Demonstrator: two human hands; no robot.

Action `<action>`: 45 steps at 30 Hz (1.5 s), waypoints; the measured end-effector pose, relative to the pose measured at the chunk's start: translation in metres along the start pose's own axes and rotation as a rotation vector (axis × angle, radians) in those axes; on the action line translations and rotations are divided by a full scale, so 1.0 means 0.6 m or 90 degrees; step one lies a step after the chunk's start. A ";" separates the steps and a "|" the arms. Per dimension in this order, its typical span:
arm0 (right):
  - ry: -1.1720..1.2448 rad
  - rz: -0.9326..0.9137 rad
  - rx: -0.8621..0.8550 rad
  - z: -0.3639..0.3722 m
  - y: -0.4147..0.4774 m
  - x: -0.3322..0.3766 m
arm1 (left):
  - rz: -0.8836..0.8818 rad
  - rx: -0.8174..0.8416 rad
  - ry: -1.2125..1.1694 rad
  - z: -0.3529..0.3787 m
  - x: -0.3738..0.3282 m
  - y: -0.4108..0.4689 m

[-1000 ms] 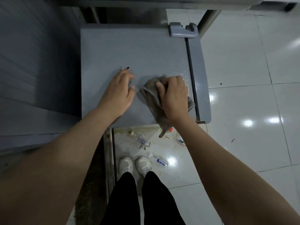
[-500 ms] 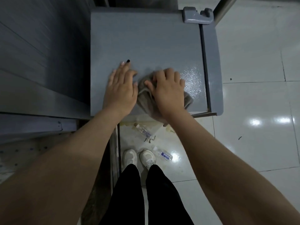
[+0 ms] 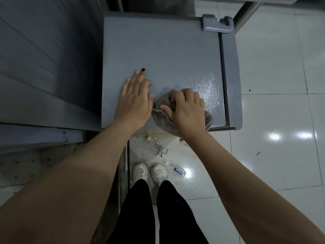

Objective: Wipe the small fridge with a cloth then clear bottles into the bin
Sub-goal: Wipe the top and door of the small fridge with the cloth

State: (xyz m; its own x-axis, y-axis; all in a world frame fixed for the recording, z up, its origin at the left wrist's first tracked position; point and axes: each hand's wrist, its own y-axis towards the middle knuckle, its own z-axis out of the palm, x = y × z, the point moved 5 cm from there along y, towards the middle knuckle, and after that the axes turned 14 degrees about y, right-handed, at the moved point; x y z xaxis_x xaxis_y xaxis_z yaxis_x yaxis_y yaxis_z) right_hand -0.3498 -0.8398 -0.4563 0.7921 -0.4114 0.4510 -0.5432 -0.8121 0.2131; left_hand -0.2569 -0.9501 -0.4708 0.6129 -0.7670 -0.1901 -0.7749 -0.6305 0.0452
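The small grey fridge (image 3: 163,50) stands below me, its flat top facing the camera. My left hand (image 3: 135,101) lies flat on the top near its front left. Beside it, my right hand (image 3: 189,110) grips a crumpled grey-brown cloth (image 3: 162,117) and presses it onto the fridge top near the front edge. The patch right of the cloth shines wet. Two clear plastic bottles lie on the floor: one (image 3: 154,143) just under the fridge's front edge, another (image 3: 176,170) beside my right shoe.
A grey hinge cover (image 3: 217,24) sits at the fridge's back right corner. A dark grey cabinet wall (image 3: 44,67) rises to the left. White glossy floor tiles (image 3: 272,120) spread to the right. My white shoes (image 3: 149,173) stand close to the fridge front.
My right hand has moved the cloth around the front part of the fridge top, leaving a wet sheen to its right. My left hand stayed flat in about the same place.
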 end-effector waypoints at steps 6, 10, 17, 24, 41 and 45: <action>0.006 0.149 0.062 0.008 0.102 -0.021 | -0.004 0.004 0.005 0.001 -0.002 0.001; 0.035 0.125 -0.011 0.001 0.081 -0.022 | -0.010 0.003 0.010 0.001 -0.003 0.000; 0.002 0.042 -0.020 -0.012 0.014 -0.027 | -0.015 0.026 0.009 -0.001 -0.003 0.001; -0.017 0.133 0.031 -0.019 0.122 -0.071 | -0.144 -0.003 0.012 -0.016 -0.030 0.038; -0.002 0.145 -0.060 0.006 0.279 -0.105 | -0.126 -0.026 0.081 0.015 -0.049 0.159; -0.012 0.143 -0.041 0.012 0.329 -0.112 | -0.124 -0.028 0.100 0.014 -0.050 0.159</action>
State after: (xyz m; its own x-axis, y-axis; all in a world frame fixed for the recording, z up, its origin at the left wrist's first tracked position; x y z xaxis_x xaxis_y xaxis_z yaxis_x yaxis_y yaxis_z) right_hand -0.5083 -0.9752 -0.4507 0.6539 -0.5866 0.4778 -0.7227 -0.6713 0.1648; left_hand -0.3508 -0.9862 -0.4690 0.7694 -0.6372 -0.0447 -0.6342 -0.7704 0.0656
